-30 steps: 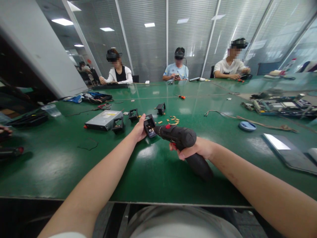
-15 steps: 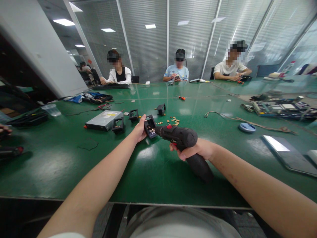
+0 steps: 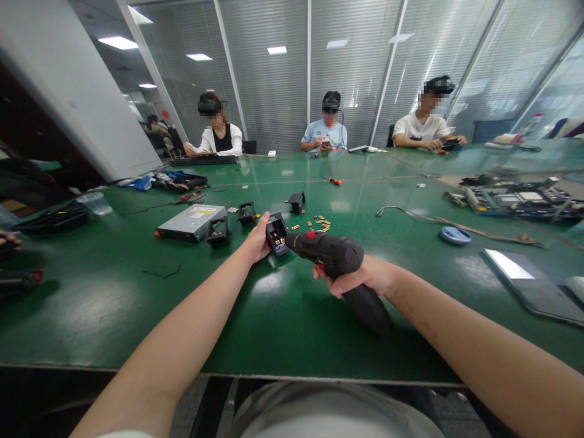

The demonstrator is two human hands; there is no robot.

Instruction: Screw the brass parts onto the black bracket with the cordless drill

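Glossy green bench [image 3: 274,340] holds three black housings [image 3: 296,202] right of silver disc drive [image 3: 191,223], loose brass pieces [image 3: 321,217] scattered nearby, orange-handled screwdriver [image 3: 336,182] farther back. Clear plastic cup [image 3: 95,204] sits at left; tan cable [image 3: 520,236], round blue lid [image 3: 455,234], dark slab [image 3: 538,289] and circuit board [image 3: 529,196] at right.

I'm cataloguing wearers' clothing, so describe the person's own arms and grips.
The left grip and right grip are ungloved, bare at the wrist. The left arm and right arm show bare forearms; a whitish sleeve edge shows on the left, none on the right.
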